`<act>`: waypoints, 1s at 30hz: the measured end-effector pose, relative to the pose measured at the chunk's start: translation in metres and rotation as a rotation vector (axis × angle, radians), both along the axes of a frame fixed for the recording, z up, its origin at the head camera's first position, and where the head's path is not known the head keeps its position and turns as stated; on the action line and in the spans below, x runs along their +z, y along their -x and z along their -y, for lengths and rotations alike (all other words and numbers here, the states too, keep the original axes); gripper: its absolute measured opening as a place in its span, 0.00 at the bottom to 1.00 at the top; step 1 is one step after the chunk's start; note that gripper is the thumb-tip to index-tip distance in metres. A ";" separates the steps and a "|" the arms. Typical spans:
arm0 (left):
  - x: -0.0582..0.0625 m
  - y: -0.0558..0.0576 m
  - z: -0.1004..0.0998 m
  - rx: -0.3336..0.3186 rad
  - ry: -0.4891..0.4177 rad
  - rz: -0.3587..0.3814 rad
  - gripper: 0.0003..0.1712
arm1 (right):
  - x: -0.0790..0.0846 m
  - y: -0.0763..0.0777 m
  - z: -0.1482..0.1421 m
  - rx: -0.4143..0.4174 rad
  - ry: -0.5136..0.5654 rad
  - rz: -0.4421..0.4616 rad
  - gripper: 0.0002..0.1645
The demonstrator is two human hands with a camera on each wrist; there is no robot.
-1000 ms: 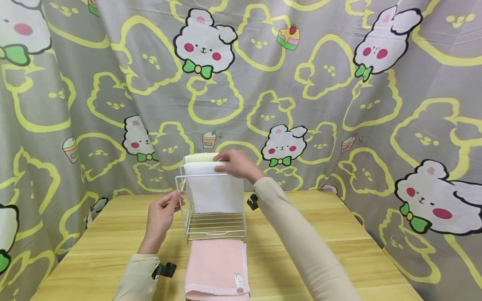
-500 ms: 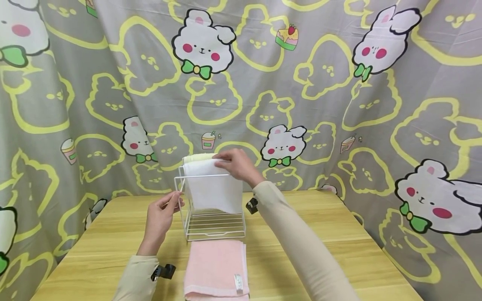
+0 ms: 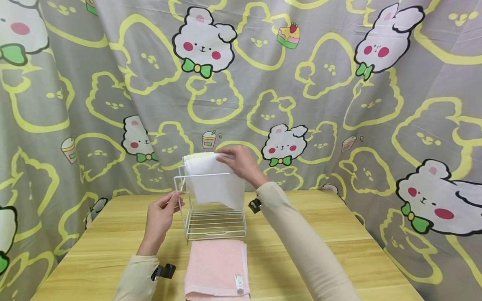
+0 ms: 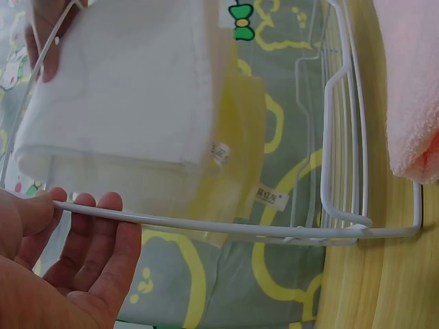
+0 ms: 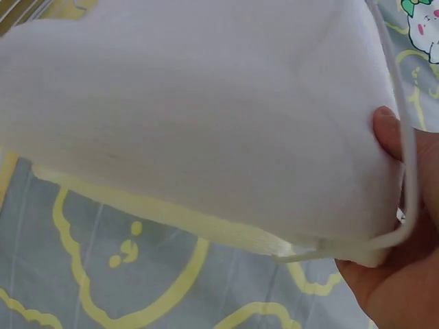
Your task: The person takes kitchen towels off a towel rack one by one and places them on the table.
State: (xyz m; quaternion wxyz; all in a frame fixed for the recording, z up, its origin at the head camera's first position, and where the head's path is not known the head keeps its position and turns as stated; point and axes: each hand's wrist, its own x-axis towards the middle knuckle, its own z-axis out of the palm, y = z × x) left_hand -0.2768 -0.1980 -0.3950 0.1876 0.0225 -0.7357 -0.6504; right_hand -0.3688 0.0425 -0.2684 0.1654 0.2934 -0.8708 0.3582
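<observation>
A white wire rack (image 3: 214, 236) stands on the table, and my left hand (image 3: 161, 219) pinches its left upright between thumb and fingers. My right hand (image 3: 242, 164) grips the top edge of a folded white towel (image 3: 214, 188) at its right end. In the right wrist view, the thumb lies on the white towel (image 5: 199, 137) just beside the rack's wire (image 5: 410, 157). Behind the white towel is a yellow towel (image 4: 247, 137) with a small label. The white towel's lower edge hangs above the rack's bottom wires and slants.
A folded pink towel (image 3: 216, 267) with a white tag lies on the wooden table (image 3: 312, 242) in front of the rack. A grey curtain (image 3: 320, 104) with rabbit prints hangs behind and along both sides.
My right hand has risen slightly, and the white towel's lower edge has lifted, more so on its left. It now covers most of the yellow towel's top. My left hand stays on the rack.
</observation>
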 end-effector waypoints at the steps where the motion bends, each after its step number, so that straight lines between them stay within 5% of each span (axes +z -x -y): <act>1: 0.000 0.000 0.000 0.000 -0.001 0.001 0.23 | 0.001 -0.001 -0.001 -0.002 0.008 -0.005 0.16; 18: 0.000 0.001 0.000 -0.006 -0.001 -0.003 0.23 | 0.022 -0.026 -0.014 0.035 0.096 -0.140 0.14; 30: -0.002 0.001 0.000 -0.003 0.014 -0.011 0.23 | 0.039 -0.059 -0.029 0.087 0.245 -0.245 0.14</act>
